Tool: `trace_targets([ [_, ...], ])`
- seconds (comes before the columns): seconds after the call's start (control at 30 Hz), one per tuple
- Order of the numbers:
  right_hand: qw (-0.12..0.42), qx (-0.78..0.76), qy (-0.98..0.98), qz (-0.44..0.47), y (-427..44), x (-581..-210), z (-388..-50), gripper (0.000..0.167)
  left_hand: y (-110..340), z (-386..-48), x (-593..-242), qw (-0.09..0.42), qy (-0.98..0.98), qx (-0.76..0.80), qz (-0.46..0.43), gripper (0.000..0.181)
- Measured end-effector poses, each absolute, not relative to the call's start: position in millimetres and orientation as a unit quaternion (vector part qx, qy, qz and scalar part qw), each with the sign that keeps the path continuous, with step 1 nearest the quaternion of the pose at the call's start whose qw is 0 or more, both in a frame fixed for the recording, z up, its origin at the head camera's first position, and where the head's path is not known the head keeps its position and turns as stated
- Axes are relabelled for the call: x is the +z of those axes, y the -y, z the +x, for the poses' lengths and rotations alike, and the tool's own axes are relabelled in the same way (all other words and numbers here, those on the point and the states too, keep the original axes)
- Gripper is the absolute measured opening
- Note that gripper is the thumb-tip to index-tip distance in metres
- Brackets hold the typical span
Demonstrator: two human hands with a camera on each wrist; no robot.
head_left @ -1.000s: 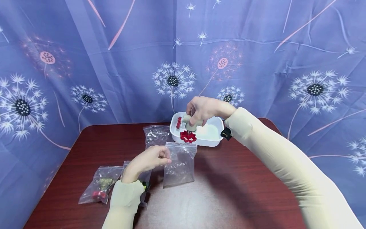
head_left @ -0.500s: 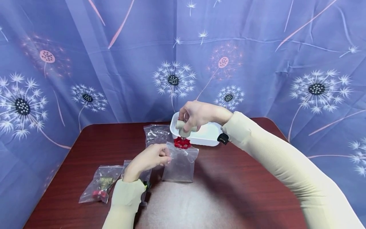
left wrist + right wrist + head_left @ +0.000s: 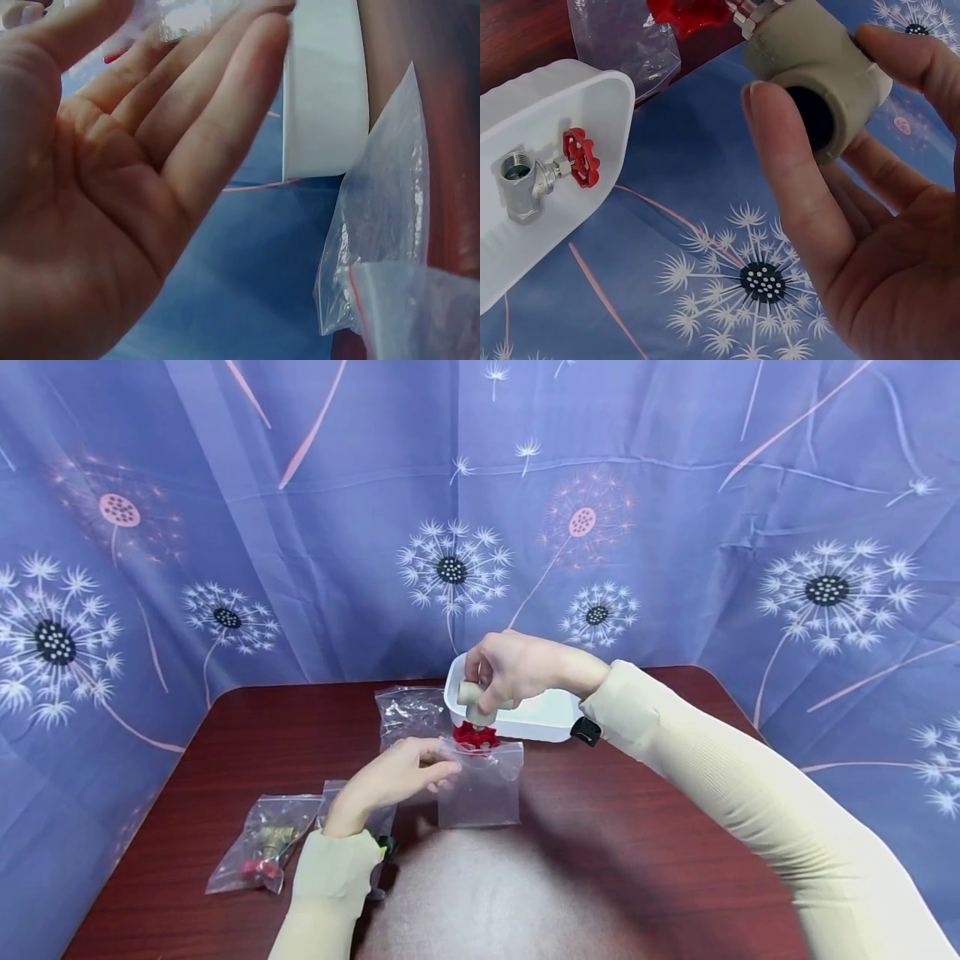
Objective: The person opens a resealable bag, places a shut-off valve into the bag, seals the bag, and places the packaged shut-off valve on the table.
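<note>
Left hand: pinching the clear bag by its upper edge
Right hand: clamped round the beige valve
Red handwheel: below right hand — at the bag's mouth

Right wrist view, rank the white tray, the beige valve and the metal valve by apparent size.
1. White tray, partly cut off
2. Beige valve, held up close
3. Metal valve, in the tray
</note>
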State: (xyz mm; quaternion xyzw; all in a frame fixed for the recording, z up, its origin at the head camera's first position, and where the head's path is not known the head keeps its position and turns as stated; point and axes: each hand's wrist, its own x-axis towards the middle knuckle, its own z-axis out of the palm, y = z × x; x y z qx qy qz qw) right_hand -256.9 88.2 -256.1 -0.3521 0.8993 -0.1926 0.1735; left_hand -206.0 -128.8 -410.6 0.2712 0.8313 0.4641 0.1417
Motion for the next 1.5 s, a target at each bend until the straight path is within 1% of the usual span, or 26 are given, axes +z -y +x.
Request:
trace_targets([
  [0.13,0.144,-0.181,-0.900,-0.370,-90.3,-256.5,-254.1,0.017,128.7,-206.7,-410.4,0.110,-0.834,0.467,0.272,0.016],
  [0.27,0.095,-0.165,-0.898,-0.396,-91.8,-255.2,-248.2,0.018,127.9,-206.4,-409.1,0.080,-0.847,0.468,0.239,0.015],
  [0.37,0.073,-0.163,-0.894,-0.410,-92.2,-253.4,-242.0,0.019,126.2,-206.0,-408.1,0.056,-0.849,0.481,0.211,0.017],
  [0.43,0.065,-0.161,-0.893,-0.416,-92.2,-253.1,-238.4,0.020,124.8,-205.6,-407.4,0.036,-0.846,0.494,0.196,0.019],
  [0.57,0.058,-0.155,-0.890,-0.424,-93.0,-256.0,-233.9,0.019,123.3,-205.5,-407.0,-0.022,-0.854,0.487,0.183,0.023],
  [0.67,0.057,-0.159,-0.888,-0.428,-94.6,-259.7,-233.4,0.019,123.1,-205.4,-407.2,-0.041,-0.857,0.477,0.188,0.020],
  [0.93,0.053,-0.147,-0.896,-0.415,-97.0,-264.0,-231.1,0.021,123.1,-205.3,-407.7,0.015,-0.831,0.514,0.213,0.004],
  [0.97,0.054,-0.144,-0.898,-0.412,-96.8,-264.3,-230.5,0.022,123.0,-205.5,-407.6,0.022,-0.832,0.512,0.214,0.005],
  [1.03,0.056,-0.136,-0.901,-0.407,-96.5,-265.5,-229.7,0.022,123.1,-206.3,-408.3,0.040,-0.831,0.507,0.224,0.018],
  [1.13,0.052,-0.130,-0.901,-0.410,-95.4,-268.1,-229.4,0.021,123.0,-206.8,-409.1,0.077,-0.827,0.501,0.242,0.043],
  [1.2,0.046,-0.132,-0.899,-0.415,-95.0,-270.0,-229.5,0.020,122.6,-207.2,-409.7,0.096,-0.822,0.501,0.252,0.054],
  [1.3,0.043,-0.151,-0.894,-0.420,-94.6,-272.1,-229.9,0.018,121.7,-207.0,-409.6,0.107,-0.819,0.503,0.253,0.062],
  [1.5,0.038,-0.173,-0.892,-0.416,-93.6,-276.3,-230.5,0.016,121.7,-205.9,-407.3,0.106,-0.805,0.526,0.254,0.065],
])
